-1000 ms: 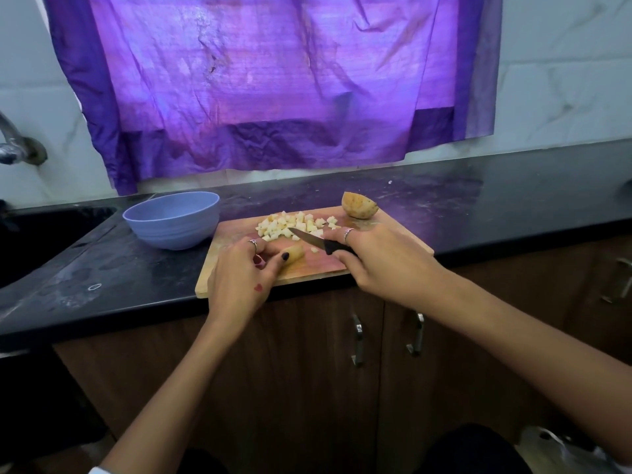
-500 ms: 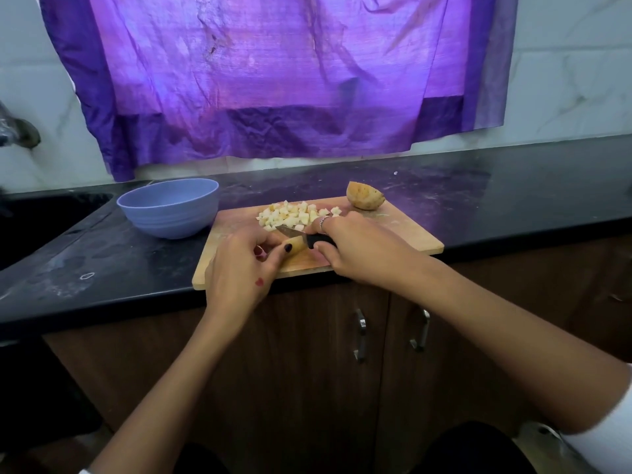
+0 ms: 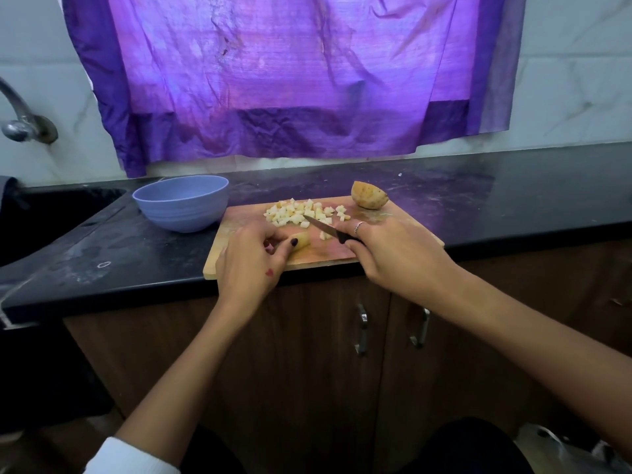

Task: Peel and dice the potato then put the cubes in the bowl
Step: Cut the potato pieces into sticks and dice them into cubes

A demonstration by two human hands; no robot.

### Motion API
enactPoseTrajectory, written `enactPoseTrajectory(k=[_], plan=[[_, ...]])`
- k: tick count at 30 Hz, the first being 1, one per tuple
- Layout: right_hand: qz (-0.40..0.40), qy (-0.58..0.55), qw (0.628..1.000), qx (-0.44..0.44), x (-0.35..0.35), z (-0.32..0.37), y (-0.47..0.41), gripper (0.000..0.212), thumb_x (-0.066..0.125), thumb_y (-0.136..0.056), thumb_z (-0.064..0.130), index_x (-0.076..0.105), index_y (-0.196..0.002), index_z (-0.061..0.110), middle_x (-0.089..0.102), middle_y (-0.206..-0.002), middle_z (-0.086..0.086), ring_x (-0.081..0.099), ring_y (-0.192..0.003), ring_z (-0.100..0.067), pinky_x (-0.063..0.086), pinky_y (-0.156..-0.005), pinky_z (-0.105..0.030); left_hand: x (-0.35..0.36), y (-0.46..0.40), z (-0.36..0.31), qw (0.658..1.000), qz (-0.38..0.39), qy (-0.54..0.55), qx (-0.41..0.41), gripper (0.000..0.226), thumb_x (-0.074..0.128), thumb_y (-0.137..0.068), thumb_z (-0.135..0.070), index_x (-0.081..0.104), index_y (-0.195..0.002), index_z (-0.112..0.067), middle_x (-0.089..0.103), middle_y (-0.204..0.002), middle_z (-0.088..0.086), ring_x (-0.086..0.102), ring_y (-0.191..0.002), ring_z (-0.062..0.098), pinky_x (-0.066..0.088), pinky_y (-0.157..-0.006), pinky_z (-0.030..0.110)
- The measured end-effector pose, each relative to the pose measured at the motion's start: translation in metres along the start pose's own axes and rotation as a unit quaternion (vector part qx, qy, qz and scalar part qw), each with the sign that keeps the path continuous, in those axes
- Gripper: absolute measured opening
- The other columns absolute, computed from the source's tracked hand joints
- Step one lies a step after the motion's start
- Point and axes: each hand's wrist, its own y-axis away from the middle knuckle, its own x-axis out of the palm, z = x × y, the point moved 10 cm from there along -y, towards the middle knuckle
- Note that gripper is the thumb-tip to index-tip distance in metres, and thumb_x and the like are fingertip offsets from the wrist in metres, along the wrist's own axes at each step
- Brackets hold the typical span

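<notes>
A wooden cutting board [image 3: 342,254] lies at the counter's front edge. My left hand [image 3: 251,258] pinches a small piece of potato [image 3: 301,241] on the board. My right hand [image 3: 393,249] grips a black-handled knife [image 3: 323,227], its blade pointing left and away, just right of that piece. A pile of pale potato cubes [image 3: 301,212] sits at the board's far side. An unpeeled potato half [image 3: 368,195] rests on the board's far right corner. The blue bowl [image 3: 181,202] stands left of the board; its inside is hidden from here.
A black counter [image 3: 513,200] runs left to right, with a dark sink [image 3: 41,217] and a tap [image 3: 24,121] at the left. A purple cloth [image 3: 290,80] hangs on the wall behind. Cabinet doors with metal handles [image 3: 362,333] are below the counter.
My right hand has pulled the knife back to the right, off the potato piece it was cutting. My left hand still holds the piece.
</notes>
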Motion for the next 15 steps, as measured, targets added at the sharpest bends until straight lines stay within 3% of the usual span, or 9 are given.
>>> enactPoseTrajectory(k=[6,9,13,15], plan=[[-0.006,-0.108,0.994,0.028,0.011,0.005,-0.002,0.038,0.045,-0.099,0.032,0.051,-0.136,0.030,0.066,-0.113,-0.005,0.060,-0.099,-0.022,0.050,-0.077,-0.035,0.000,-0.001,-0.001,1.000,-0.009,-0.009,0.015,0.021,0.063,-0.087,-0.047,0.067,-0.089,-0.027,0.062,-0.085,-0.006,0.058,-0.081,0.011,0.053,-0.070,0.040],[-0.014,-0.147,0.988,0.040,0.014,-0.002,-0.001,0.038,0.046,-0.098,0.031,0.050,-0.136,0.029,0.067,-0.111,-0.005,0.057,-0.089,-0.018,0.048,-0.072,-0.033,0.001,-0.002,-0.001,0.999,-0.014,-0.007,0.028,0.022,0.062,-0.086,-0.047,0.068,-0.090,-0.026,0.063,-0.086,-0.006,0.058,-0.080,0.011,0.054,-0.071,0.042],[-0.028,-0.169,0.984,0.039,0.011,-0.001,-0.004,0.038,0.049,-0.097,0.031,0.053,-0.134,0.027,0.066,-0.116,-0.005,0.058,-0.107,-0.024,0.051,-0.085,-0.043,0.000,-0.001,0.000,0.999,-0.026,-0.002,0.037,0.023,0.062,-0.086,-0.047,0.069,-0.092,-0.026,0.063,-0.082,-0.007,0.059,-0.081,0.013,0.054,-0.073,0.043],[-0.024,-0.172,0.984,0.039,0.013,0.003,-0.005,0.037,0.050,-0.097,0.030,0.053,-0.134,0.028,0.066,-0.116,-0.005,0.058,-0.106,-0.023,0.050,-0.085,-0.040,0.001,-0.001,0.000,0.999,-0.026,-0.008,0.036,0.024,0.062,-0.087,-0.048,0.069,-0.093,-0.026,0.064,-0.083,-0.006,0.059,-0.082,0.013,0.054,-0.074,0.043]])
